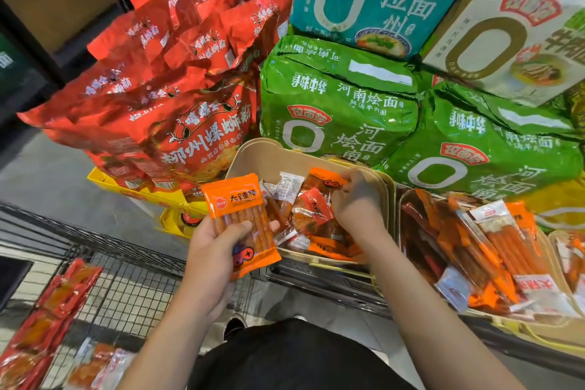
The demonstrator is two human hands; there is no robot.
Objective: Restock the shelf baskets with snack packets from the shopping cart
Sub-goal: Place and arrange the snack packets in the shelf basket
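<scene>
Head view: the left hand (218,244) holds an orange snack packet (240,218) upright in a curled grip, ready beside the beige basket (253,152), while the right hand (354,199) pinches another packet (323,180) inside it, apparently arranging stock. The shopping cart (104,269) waits lower left.

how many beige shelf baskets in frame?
3. One basket at centre, where the hands work; a second basket to its right, packed with packets; a third cut off at the right edge. More may lie outside the frame.
</scene>
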